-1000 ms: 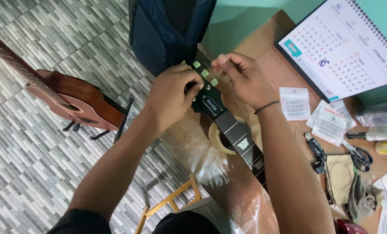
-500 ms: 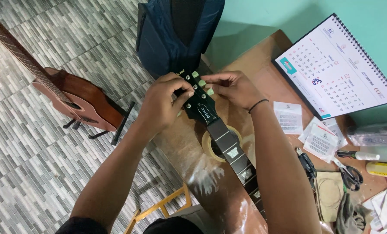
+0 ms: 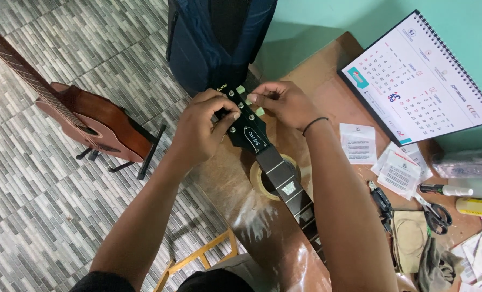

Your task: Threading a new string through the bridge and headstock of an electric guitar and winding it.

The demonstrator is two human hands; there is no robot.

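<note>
Partly under both hands point(image 3: 241, 121), black headstock point(image 3: 247, 132) (pegs hidden)

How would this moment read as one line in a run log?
left hand: on black guitar headstock | right hand: pinching tuning peg | neck: over tape roll, brown table

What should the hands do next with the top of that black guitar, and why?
Probably the right hand should turn the pale green tuning peg a little. Its fingertips already pinch that peg on the black guitar headstock, while the left hand grips the headstock's other side and steadies it. Whether a string is on it, I cannot tell.
</note>
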